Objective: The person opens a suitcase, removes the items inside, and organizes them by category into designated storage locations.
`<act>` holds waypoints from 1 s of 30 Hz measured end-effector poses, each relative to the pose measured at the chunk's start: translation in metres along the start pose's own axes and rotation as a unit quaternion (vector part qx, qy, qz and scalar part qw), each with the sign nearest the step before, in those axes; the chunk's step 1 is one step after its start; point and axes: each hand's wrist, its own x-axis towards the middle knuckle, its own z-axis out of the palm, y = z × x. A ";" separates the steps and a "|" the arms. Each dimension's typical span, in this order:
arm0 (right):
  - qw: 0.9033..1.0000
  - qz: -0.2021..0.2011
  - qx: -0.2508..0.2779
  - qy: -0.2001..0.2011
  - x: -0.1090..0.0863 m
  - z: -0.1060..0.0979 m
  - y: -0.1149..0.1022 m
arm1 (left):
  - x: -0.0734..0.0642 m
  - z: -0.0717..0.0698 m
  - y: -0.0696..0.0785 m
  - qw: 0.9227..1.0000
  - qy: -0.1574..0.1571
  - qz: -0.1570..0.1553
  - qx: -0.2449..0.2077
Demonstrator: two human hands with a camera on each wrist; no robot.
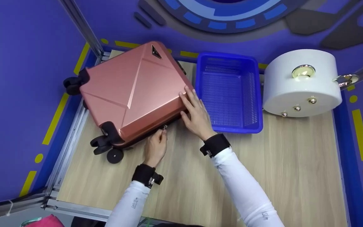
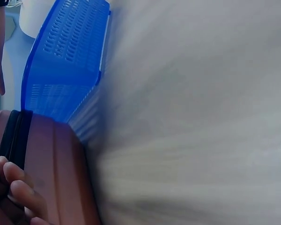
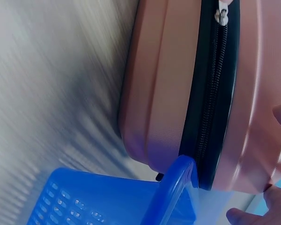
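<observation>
Just left of the basket (image 1: 238, 128), on the bench (image 1: 181, 176): a shiny pink suitcase (image 1: 137, 88), lying flat, bottom hidden. By its zip (image 3: 210, 93), left of the basket: left hand (image 1: 155, 148), pinching the zipper pull (image 3: 221, 15), partly cut off in the left wrist view. Zip teeth clear only in the right wrist view. Against the basket's left side: right hand (image 1: 197, 118), fingers loose on the suitcase.
</observation>
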 end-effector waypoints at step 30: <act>1.000 -0.020 0.020 0.006 0.000 0.003 0.003 | -0.048 -0.099 -0.069 0.993 0.031 -0.026 0.110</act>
